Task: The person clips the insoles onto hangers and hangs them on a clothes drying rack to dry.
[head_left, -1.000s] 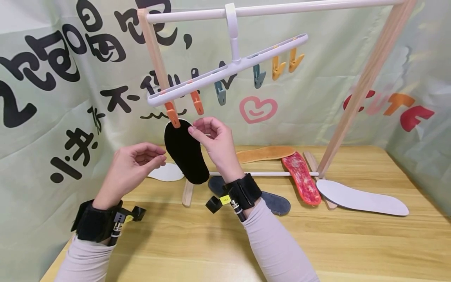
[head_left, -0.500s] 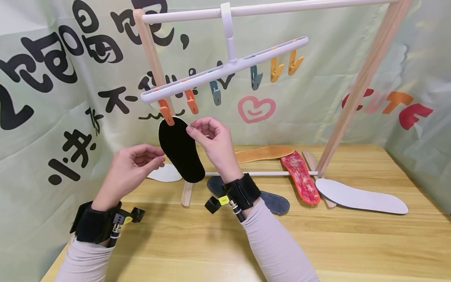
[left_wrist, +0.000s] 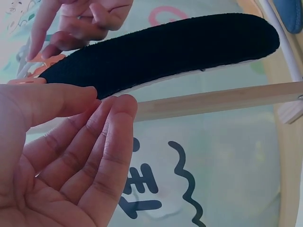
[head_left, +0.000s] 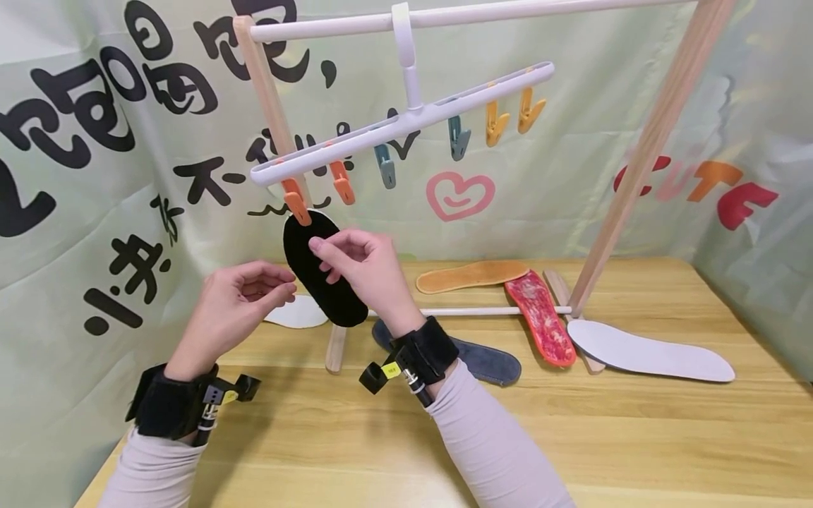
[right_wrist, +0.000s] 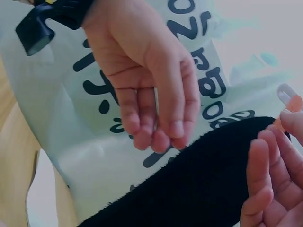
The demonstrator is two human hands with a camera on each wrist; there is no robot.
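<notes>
A black insole (head_left: 308, 271) hangs, a little tilted, from the leftmost orange clip (head_left: 297, 209) on a white clip hanger (head_left: 356, 146). My left hand (head_left: 244, 305) is beside its left edge, fingers loosely bent, thumb and fingertips close together. In the left wrist view those fingertips (left_wrist: 125, 105) sit right at the insole's pale-rimmed edge. My right hand (head_left: 365, 271) overlaps the insole's front in the head view, thumb and fingers loosely bent and apart, with nothing held between them. The right wrist view shows its fingers close to the orange clip (right_wrist: 289, 113).
Another orange clip (head_left: 342, 183), two teal and two yellow clips hang from the hanger. A white rod (head_left: 317, 27) on a wooden frame (head_left: 648, 155) carries it. Below lie a tan insole (head_left: 473, 276), a red insole (head_left: 543, 324), a navy insole (head_left: 485, 361) and white insoles (head_left: 654, 353).
My right hand has left the insole's upper right edge and moved left and down across its front. Insole and hanger have shifted slightly left in view; my left hand stays nearly still.
</notes>
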